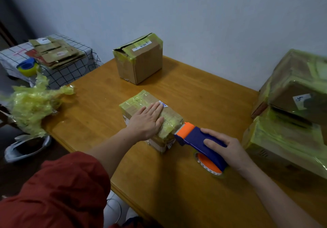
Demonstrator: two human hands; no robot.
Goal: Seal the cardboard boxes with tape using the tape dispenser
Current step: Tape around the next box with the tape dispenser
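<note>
A small cardboard box [139, 102] wrapped in yellowish tape lies in the middle of the wooden table [99, 121]. My left hand [147, 119] rests flat on its top, fingers together. My right hand [228, 148] grips the blue and orange tape dispenser [192, 136], whose orange front end touches the box's near right corner. A taller cardboard box [141, 59] with a loosely taped, partly torn top stands at the far side of the table.
Large taped boxes [292, 114] are stacked at the table's right edge. A wad of crumpled yellow tape [33, 105] hangs over the left edge. Beyond it, a checked cloth holds flattened cardboard [56, 52] and a blue and yellow tape roll [28, 66].
</note>
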